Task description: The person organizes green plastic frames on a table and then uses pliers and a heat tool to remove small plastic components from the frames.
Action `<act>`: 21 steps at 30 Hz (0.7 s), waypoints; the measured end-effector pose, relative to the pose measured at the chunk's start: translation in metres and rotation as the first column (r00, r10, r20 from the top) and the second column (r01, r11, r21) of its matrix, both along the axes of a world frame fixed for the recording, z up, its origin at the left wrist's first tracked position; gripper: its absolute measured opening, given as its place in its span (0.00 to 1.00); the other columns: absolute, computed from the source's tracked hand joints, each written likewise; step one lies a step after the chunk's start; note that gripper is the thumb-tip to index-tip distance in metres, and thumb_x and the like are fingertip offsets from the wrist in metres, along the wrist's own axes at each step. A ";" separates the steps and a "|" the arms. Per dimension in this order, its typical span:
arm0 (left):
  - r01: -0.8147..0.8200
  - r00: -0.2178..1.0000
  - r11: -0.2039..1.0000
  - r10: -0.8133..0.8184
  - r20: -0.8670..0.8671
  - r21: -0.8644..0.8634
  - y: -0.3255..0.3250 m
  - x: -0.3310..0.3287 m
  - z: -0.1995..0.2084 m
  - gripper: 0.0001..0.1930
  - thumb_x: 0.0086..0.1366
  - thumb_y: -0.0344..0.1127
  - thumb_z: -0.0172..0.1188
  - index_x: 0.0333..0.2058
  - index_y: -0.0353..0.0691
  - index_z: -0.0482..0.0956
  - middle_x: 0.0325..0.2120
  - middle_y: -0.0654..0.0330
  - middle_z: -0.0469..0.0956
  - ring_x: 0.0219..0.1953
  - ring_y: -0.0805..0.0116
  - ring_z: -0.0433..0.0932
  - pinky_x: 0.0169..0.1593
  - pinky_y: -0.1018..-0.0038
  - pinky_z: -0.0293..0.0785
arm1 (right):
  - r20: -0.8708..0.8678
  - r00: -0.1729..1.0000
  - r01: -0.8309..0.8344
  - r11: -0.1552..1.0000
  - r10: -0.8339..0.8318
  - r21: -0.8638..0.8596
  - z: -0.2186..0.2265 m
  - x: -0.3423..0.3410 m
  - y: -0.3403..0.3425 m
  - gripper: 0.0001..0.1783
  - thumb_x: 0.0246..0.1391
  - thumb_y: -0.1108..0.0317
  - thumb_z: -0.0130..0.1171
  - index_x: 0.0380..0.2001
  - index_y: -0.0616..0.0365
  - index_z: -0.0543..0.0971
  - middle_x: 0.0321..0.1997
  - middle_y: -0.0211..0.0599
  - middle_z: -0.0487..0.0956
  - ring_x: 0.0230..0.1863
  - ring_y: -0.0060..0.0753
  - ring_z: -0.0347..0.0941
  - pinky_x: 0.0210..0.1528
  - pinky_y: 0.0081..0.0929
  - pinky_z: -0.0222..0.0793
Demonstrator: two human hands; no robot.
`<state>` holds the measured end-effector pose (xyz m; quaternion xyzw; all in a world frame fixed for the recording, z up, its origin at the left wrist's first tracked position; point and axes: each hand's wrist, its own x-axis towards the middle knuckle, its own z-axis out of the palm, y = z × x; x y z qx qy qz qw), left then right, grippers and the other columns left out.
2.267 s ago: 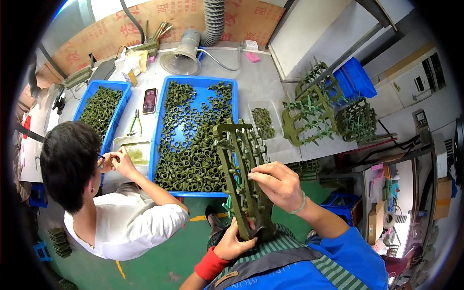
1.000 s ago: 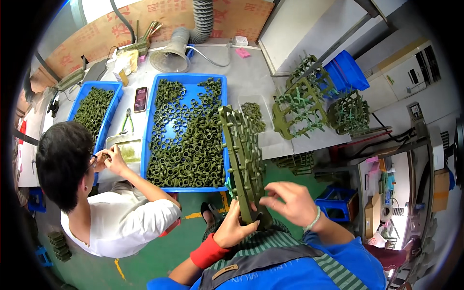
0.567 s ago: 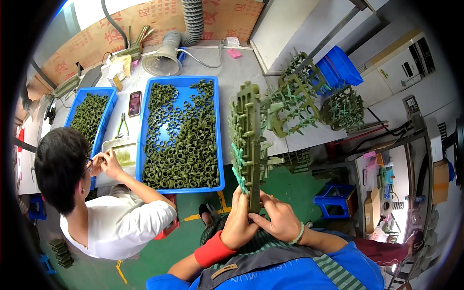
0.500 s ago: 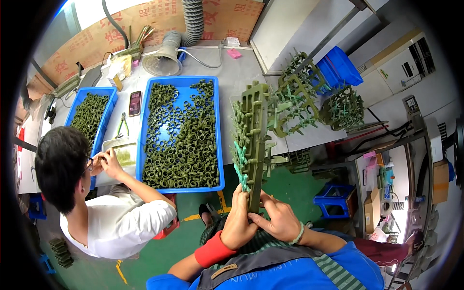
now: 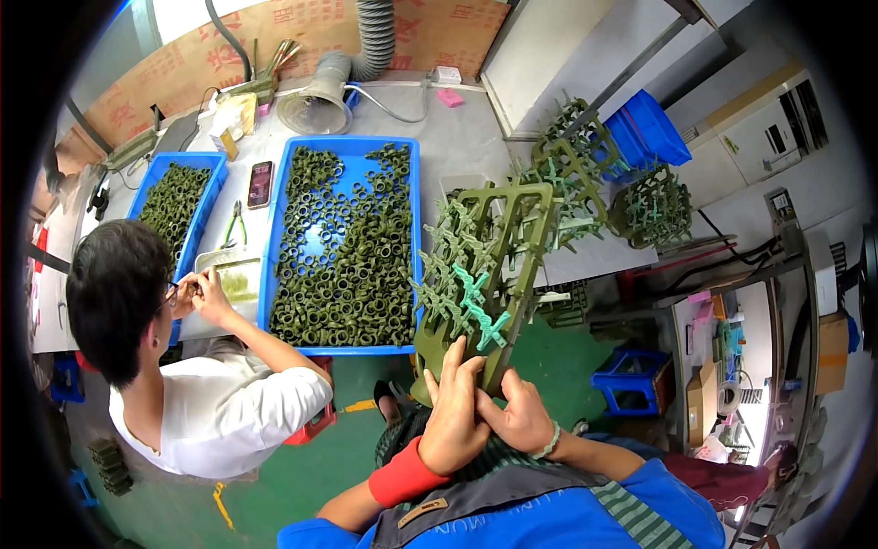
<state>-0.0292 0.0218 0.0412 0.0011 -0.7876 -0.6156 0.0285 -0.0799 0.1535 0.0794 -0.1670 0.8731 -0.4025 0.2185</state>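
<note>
An olive-green open rack [image 5: 523, 274] with several rows of small branching pieces stands tilted up in front of me. Two or three of these pieces [image 5: 482, 316] are bright teal, while the others are a duller green. At its lower end, my left hand [image 5: 452, 419] supports the rack, fingers reaching up its near face below the teal pieces. My right hand [image 5: 524, 414] grips the bottom edge on the right, fingers curled and partly hidden. Similar loaded racks [image 5: 569, 178] stand on the table beyond, with another one [image 5: 654, 206] to their right.
A blue tray [image 5: 417, 229] of small green rings lies left of the rack. A co-worker [image 5: 197, 403] in white sits at left, working over a small tray [image 5: 240, 274]. Pliers [image 5: 233, 225] and a phone [image 5: 261, 185] lie between trays. A blue stool [image 5: 631, 380] stands right.
The rack has turned from nearly edge-on to show its broad face with the teal pieces. My hands stay at its lower end. The co-worker has hardly moved.
</note>
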 end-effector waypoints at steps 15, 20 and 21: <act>-0.473 0.877 0.543 0.216 0.429 0.694 -0.076 0.066 -0.039 0.18 0.67 0.25 0.56 0.53 0.35 0.64 0.48 0.57 0.69 0.51 0.65 0.72 0.56 0.69 0.69 | 0.433 0.888 0.088 0.868 0.153 -0.489 -0.003 -0.051 0.026 0.19 0.67 0.66 0.42 0.57 0.64 0.64 0.47 0.42 0.76 0.47 0.31 0.77 0.51 0.33 0.77; -0.168 0.966 0.163 -0.171 0.196 0.972 -0.067 0.071 -0.043 0.35 0.60 0.21 0.60 0.64 0.38 0.56 0.58 0.52 0.67 0.61 0.58 0.69 0.66 0.59 0.62 | 0.617 0.746 0.206 0.794 0.250 -0.571 -0.019 -0.059 0.037 0.21 0.65 0.68 0.41 0.58 0.66 0.63 0.50 0.47 0.76 0.49 0.37 0.78 0.52 0.38 0.77; -0.168 0.965 0.160 -0.173 0.195 0.973 -0.064 0.069 -0.041 0.35 0.60 0.21 0.60 0.64 0.38 0.56 0.58 0.52 0.67 0.61 0.58 0.69 0.66 0.59 0.62 | 0.638 0.719 0.211 0.788 0.275 -0.578 -0.024 -0.061 0.039 0.22 0.64 0.67 0.42 0.59 0.65 0.63 0.50 0.47 0.76 0.49 0.38 0.78 0.52 0.40 0.77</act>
